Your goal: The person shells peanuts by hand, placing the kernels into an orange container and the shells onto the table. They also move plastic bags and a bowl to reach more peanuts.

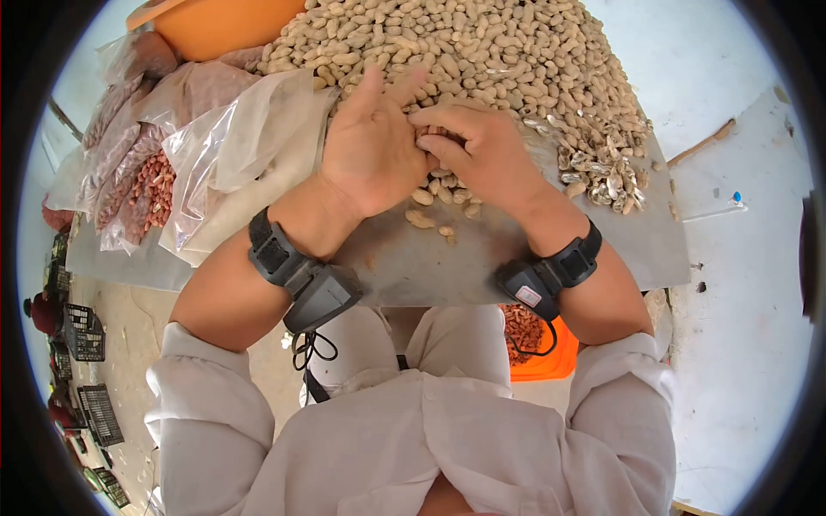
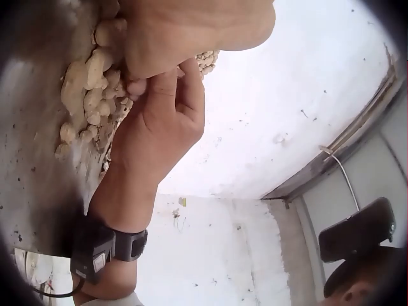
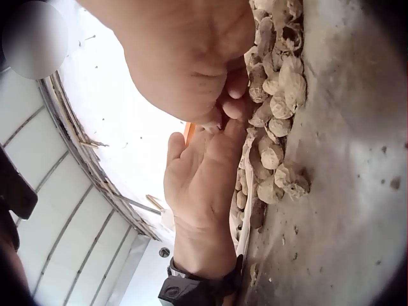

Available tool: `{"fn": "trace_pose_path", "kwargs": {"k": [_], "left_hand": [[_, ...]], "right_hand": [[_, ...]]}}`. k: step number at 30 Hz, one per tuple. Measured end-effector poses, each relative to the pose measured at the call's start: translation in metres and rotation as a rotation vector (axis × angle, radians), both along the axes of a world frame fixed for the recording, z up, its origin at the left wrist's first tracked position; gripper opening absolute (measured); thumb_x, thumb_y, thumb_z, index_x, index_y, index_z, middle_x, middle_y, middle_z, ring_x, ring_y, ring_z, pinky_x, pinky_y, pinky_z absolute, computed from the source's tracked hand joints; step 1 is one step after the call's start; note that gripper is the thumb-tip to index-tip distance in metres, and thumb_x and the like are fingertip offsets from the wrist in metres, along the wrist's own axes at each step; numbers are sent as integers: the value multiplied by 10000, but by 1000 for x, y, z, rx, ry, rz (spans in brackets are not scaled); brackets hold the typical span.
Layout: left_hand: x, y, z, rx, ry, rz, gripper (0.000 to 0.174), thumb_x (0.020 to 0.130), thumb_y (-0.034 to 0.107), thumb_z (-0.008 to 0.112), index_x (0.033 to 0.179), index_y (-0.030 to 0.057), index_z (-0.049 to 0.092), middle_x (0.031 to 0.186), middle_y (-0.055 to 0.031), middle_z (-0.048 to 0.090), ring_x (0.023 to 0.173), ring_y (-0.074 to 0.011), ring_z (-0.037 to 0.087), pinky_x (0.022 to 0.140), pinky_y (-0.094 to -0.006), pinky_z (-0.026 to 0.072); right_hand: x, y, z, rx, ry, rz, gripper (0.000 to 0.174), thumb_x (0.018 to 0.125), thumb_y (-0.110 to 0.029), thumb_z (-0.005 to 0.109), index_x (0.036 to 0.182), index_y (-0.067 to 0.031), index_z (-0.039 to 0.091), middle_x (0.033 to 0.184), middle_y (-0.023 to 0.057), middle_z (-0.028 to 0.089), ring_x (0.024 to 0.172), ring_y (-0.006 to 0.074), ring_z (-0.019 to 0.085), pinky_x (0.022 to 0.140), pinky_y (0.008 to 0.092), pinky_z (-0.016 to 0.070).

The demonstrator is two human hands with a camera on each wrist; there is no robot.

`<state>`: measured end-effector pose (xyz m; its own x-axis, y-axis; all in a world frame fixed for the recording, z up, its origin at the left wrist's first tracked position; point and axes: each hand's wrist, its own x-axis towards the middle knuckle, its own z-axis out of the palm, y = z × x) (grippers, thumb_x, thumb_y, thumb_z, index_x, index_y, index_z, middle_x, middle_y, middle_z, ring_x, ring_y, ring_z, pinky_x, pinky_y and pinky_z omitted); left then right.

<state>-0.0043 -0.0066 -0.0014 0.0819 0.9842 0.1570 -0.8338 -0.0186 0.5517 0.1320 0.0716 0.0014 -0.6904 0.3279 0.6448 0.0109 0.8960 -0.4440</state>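
Note:
My left hand (image 1: 374, 150) is palm up, its thumb and the fingers in sight stretched out, at the near edge of the peanut heap (image 1: 465, 60). Beside it, my right hand (image 1: 495, 155) curls thumb and index finger together and pinches a reddish peanut (image 1: 433, 133) against the left hand's fingers. The right wrist view shows the right fingertips (image 3: 234, 95) over the left palm (image 3: 204, 169); most of what they pinch is hidden. Several unshelled peanuts (image 1: 443, 187) lie on the table just below both hands.
Empty shells (image 1: 615, 176) lie at the heap's right. On the left are clear plastic bags (image 1: 249, 146), with red kernels (image 1: 153, 189) in one. An orange basin (image 1: 215, 26) stands at the back left; an orange container (image 1: 551, 357) sits below the table edge (image 1: 430, 297).

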Motion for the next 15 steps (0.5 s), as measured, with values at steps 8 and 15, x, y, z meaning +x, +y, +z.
{"fn": "trace_pose_path", "kwargs": {"k": [8,15], "left_hand": [[4,-6,5,242,65,-120,722,905,503,404,1435,101,125,1293,-102,427,1174,-224,414,969,-362,336],[-1,-2,-1,300,662,398,523,939,418,396,1324,63,402,1164,-65,529,1009,-155,525,889,-289,385]], "right_hand": [[4,-4,14,96,11,27,70,799,-51,572,867,-38,582,749,100,572,659,240,584,594,300,464],[65,6,44,156,-125,-321,110,853,-101,561,926,-21,581,772,73,592,661,143,549,619,261,451]]}}
